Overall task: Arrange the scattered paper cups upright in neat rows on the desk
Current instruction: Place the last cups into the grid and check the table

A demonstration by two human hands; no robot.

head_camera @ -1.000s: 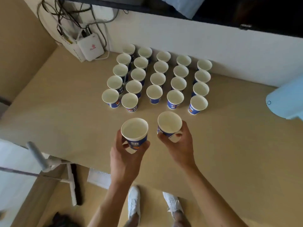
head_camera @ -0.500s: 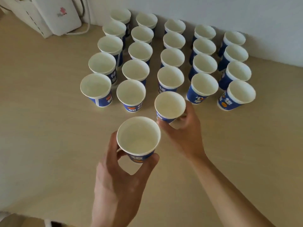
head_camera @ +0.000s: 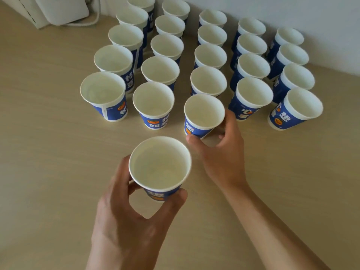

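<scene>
Since a moment ago both cups have moved toward the rows at 12 o'clock. Right hand (head_camera: 220,152) sets its cup (head_camera: 203,114) into the middle column; left hand (head_camera: 134,217) grips another cup (head_camera: 159,166) above the desk (head_camera: 48,162), likely placed next.

**Blue and white cups on a beige desk**

The paper cups (head_camera: 153,100) are white inside and on the rim. Their outer walls are dark blue with white characters, a small orange figure and a white band at the base. The cup in the left hand (head_camera: 159,168) and the cup in the right hand (head_camera: 203,115) carry the same print. The desk (head_camera: 48,162) is pale beige with faint wood grain. The wall (head_camera: 321,14) is whitish-grey, and the box (head_camera: 62,8) at the corner is white.
</scene>
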